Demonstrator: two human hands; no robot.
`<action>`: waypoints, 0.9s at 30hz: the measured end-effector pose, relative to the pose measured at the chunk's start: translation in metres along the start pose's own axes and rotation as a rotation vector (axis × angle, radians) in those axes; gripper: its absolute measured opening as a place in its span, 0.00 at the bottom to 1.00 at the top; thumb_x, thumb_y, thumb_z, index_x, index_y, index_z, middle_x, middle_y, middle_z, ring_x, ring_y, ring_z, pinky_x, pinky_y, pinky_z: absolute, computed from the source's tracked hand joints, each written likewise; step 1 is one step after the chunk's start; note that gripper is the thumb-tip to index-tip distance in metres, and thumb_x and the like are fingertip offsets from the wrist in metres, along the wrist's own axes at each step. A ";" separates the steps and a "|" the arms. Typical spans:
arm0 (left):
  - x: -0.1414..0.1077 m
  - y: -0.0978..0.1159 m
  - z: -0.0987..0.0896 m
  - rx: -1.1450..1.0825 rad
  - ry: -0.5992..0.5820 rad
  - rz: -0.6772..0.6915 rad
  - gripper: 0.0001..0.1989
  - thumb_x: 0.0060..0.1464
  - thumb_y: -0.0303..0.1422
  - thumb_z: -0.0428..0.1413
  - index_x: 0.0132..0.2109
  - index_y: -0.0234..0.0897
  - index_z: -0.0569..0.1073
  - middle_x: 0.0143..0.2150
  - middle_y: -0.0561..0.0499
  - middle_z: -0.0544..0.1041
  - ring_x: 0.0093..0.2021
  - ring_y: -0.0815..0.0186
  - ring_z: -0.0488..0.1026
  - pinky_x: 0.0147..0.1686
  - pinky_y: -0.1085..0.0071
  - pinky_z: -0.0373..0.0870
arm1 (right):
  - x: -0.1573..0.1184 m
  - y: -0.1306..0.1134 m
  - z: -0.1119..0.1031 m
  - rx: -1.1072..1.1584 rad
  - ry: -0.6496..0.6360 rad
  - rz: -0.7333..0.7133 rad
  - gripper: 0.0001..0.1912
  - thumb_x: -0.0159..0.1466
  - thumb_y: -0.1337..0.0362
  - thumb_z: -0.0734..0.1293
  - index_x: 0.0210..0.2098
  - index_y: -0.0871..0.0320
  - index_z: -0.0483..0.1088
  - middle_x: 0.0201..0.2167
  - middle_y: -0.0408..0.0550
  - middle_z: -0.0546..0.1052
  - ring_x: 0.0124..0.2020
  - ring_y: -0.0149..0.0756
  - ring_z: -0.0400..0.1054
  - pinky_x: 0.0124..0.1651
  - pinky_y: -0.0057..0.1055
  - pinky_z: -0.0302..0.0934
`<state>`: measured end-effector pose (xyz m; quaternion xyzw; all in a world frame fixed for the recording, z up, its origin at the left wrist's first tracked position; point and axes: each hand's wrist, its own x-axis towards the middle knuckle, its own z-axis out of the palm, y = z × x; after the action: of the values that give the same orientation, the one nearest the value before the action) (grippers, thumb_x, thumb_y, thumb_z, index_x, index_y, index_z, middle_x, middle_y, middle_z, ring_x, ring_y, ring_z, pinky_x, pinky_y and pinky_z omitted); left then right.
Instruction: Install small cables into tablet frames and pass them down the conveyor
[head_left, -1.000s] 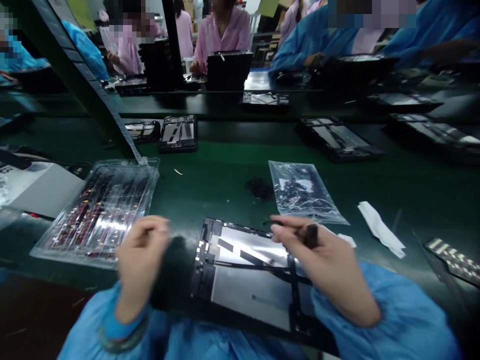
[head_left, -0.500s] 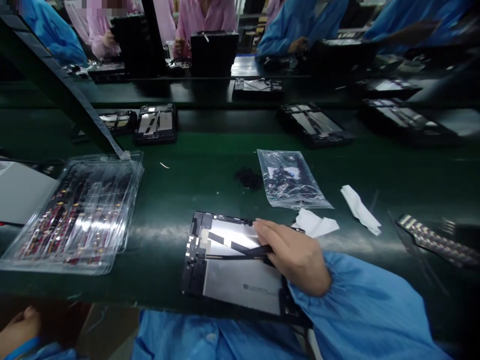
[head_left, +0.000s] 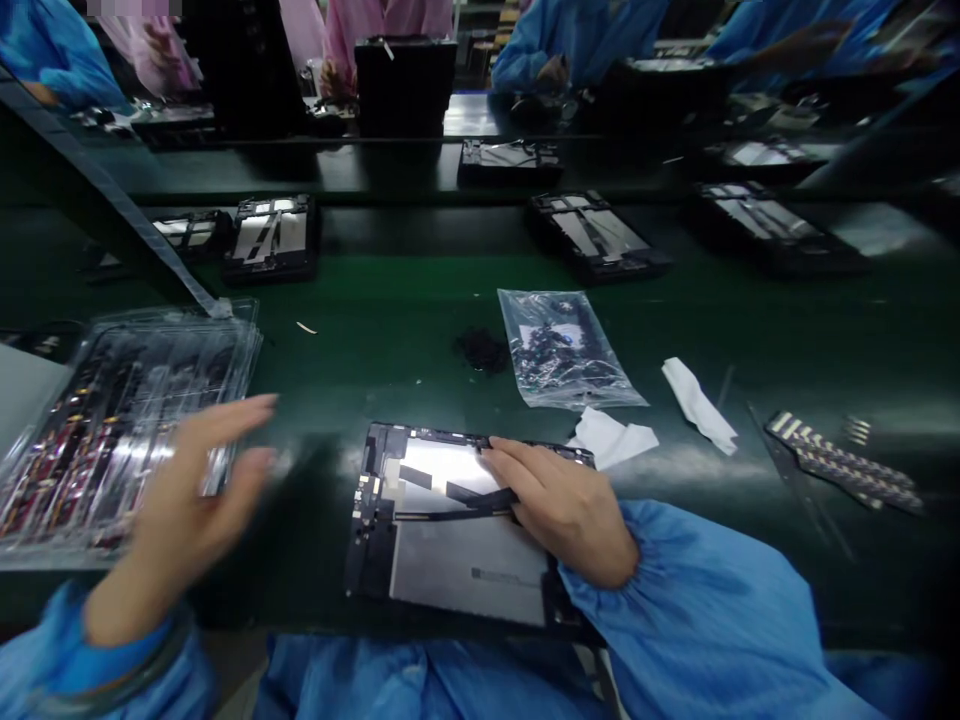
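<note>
"So, where's your tablet [head_left: 465,560]?"

"Under my right hand [head_left: 566,505], fingers close together; I can't tell if they pinch anything. My left hand [head_left: 184,490], off to its left, is spread."

"Done?"

"Not yet, I think: black strips [head_left: 435,515] lie inside, but it's open. What's left, I can't tell."

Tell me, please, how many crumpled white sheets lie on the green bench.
2: one sheet by the far right corner of the tablet, the other sheet right of the bag. Any under the tablet would be hidden.
</note>
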<state>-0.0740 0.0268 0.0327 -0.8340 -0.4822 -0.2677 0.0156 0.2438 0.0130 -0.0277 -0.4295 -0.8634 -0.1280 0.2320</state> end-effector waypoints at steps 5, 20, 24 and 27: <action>0.052 0.043 0.074 -0.194 -0.450 0.460 0.16 0.63 0.32 0.46 0.56 0.34 0.64 0.59 0.42 0.68 0.60 0.60 0.64 0.58 0.59 0.64 | 0.000 -0.001 0.002 0.019 0.016 0.031 0.16 0.65 0.76 0.54 0.38 0.64 0.73 0.40 0.55 0.78 0.35 0.37 0.72 0.38 0.32 0.65; 0.057 0.052 0.109 -0.153 -0.501 0.582 0.21 0.59 0.20 0.43 0.58 0.35 0.64 0.59 0.45 0.69 0.60 0.60 0.65 0.60 0.52 0.57 | -0.014 0.007 -0.028 0.070 -0.197 0.083 0.19 0.65 0.77 0.52 0.46 0.62 0.70 0.37 0.51 0.76 0.34 0.37 0.69 0.32 0.31 0.62; 0.056 0.050 0.112 -0.119 -0.473 0.628 0.20 0.59 0.22 0.45 0.57 0.35 0.66 0.60 0.45 0.69 0.60 0.58 0.65 0.60 0.51 0.56 | -0.022 0.007 -0.030 -0.037 -0.155 0.032 0.17 0.67 0.77 0.52 0.47 0.64 0.69 0.36 0.53 0.76 0.33 0.37 0.68 0.32 0.32 0.60; 0.055 0.051 0.113 -0.097 -0.448 0.643 0.20 0.58 0.22 0.46 0.57 0.35 0.66 0.60 0.45 0.69 0.59 0.57 0.65 0.60 0.50 0.56 | -0.025 0.005 -0.026 -0.099 -0.116 0.032 0.16 0.66 0.77 0.54 0.47 0.63 0.69 0.36 0.52 0.76 0.32 0.36 0.68 0.31 0.32 0.58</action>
<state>0.0371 0.0753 -0.0267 -0.9800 -0.1748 -0.0828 -0.0463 0.2686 -0.0121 -0.0180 -0.4607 -0.8611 -0.1416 0.1620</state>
